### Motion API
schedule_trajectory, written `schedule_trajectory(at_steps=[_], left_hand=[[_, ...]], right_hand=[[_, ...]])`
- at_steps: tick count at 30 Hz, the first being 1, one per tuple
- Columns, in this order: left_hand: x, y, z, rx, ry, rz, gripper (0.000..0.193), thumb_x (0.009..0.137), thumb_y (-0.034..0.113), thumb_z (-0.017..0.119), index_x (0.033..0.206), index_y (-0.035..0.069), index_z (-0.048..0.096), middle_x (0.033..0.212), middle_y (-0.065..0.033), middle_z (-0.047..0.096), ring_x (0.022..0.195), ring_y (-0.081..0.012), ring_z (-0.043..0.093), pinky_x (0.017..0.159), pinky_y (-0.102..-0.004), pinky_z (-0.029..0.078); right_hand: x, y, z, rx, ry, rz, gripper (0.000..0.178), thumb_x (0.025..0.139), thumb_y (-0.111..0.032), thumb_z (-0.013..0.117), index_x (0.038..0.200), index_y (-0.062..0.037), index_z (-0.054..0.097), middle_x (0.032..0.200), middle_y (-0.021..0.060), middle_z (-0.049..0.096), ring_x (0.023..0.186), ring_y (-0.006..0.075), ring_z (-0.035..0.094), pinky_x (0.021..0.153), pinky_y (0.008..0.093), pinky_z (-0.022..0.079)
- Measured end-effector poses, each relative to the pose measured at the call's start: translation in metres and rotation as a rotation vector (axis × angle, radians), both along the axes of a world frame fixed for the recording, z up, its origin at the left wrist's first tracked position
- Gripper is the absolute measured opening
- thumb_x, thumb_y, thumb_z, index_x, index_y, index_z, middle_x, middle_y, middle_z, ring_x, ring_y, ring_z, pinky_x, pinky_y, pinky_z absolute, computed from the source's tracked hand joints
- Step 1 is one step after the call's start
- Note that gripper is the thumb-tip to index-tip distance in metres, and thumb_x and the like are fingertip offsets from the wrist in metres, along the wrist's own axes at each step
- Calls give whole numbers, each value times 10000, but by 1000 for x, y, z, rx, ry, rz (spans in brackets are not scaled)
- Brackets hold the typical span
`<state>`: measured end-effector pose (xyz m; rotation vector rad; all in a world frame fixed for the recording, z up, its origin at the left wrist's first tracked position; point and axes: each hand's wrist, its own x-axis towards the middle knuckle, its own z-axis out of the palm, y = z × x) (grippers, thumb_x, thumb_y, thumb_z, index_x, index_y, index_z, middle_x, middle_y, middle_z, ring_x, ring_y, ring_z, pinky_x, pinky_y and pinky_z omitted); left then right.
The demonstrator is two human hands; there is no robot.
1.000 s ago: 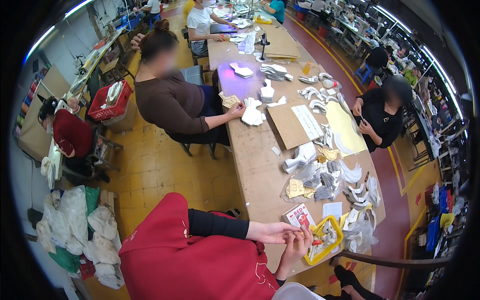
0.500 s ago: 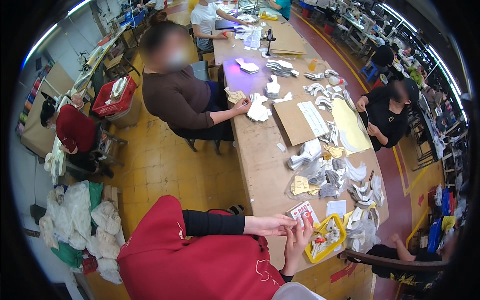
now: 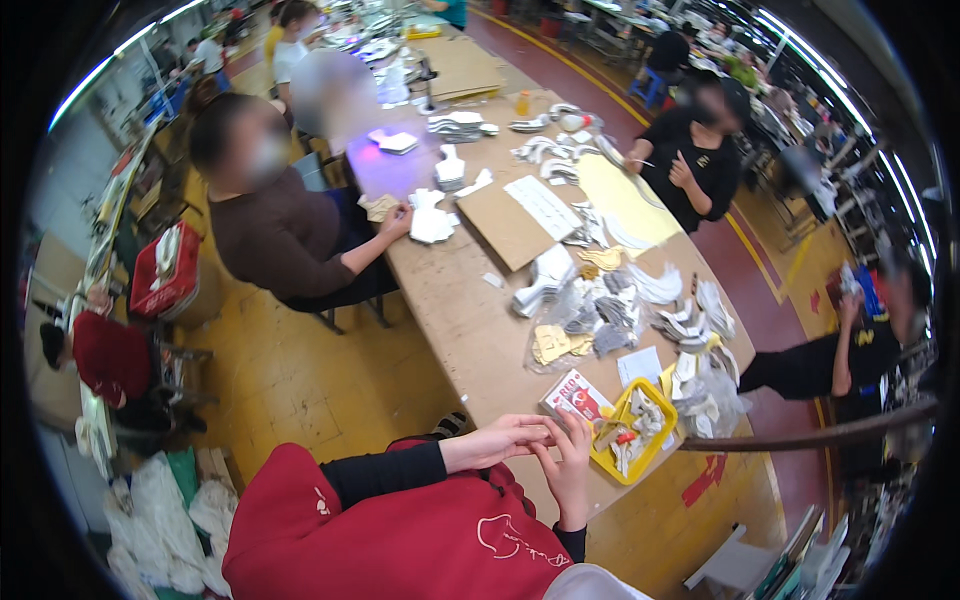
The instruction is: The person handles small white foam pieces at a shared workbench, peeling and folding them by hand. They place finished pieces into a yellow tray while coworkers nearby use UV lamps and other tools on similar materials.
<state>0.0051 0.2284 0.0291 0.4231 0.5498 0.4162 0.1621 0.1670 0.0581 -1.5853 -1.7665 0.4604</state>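
Note:
My left hand point(image 3: 497, 441) and my right hand point(image 3: 566, 467) meet in front of my red top, over the near edge of the table. Their fingers are bent together fingertip to fingertip; whatever is between them, if anything, is too small to make out. Just beyond the fingers lies a red and white box point(image 3: 577, 397). Beside the right hand, a yellow tray point(image 3: 672, 424) holds white cut pieces and a small item with a red part.
The long table point(image 3: 440, 330) carries a plastic bag of grey and cream pieces point(image 3: 600, 310), a brown board point(image 3: 500, 228) and stacks of white pieces. A co-worker in brown point(image 3: 290, 230) sits at its left side; another in black point(image 3: 690, 165) stands on the right.
My view has swung, so the table and people sit further left. My hands stay together at the fingertips. A person at the right has come more into sight.

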Motion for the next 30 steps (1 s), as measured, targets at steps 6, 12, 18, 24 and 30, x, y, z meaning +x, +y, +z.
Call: schedule_trajectory(at_steps=[6, 12, 18, 24, 30], left_hand=[[7, -3, 7, -32, -80, -49, 495, 976, 112, 540, 1420, 9, 349, 1239, -79, 559, 1183, -173, 555, 994, -292, 472], [19, -7, 7, 3, -88, -201, 520, 990, 124, 515, 1460, 55, 304, 1241, -66, 552, 1163, -153, 559, 960, -283, 480], [30, -11, 11, -69, -134, -174, 504, 989, 111, 510, 1446, 54, 306, 1262, -82, 543, 1180, -161, 552, 974, -305, 480], [38, -21, 7, -77, -146, -121, 480, 991, 131, 513, 1425, 44, 328, 1258, -91, 542, 1103, -163, 596, 958, -315, 505], [45, -24, -13, 65, 15, -370, 324, 1009, 259, 505, 1247, 40, 522, 1158, -44, 593, 1043, -97, 596, 937, -269, 498]], right_hand=[[8, -12, 1, 52, 6, -53, 299, 731, -108, 758, 1019, -60, 694, 1277, 87, 570, 1233, 319, 465, 1014, 439, 376], [16, -29, 3, 36, 134, -130, 309, 728, -96, 761, 1029, -65, 696, 1263, 85, 580, 1235, 318, 467, 1020, 438, 394], [25, -35, 12, -35, 162, -96, 352, 736, -125, 768, 1078, -83, 696, 1252, 88, 588, 1226, 325, 480, 1017, 433, 403], [43, -39, -4, 24, 176, -55, 345, 747, -129, 757, 1080, -63, 695, 1257, 85, 588, 1231, 324, 473, 1019, 437, 400], [55, -54, -17, 13, 32, -38, 328, 762, -149, 742, 1073, -55, 691, 1259, 84, 585, 1234, 325, 467, 1024, 439, 392]])
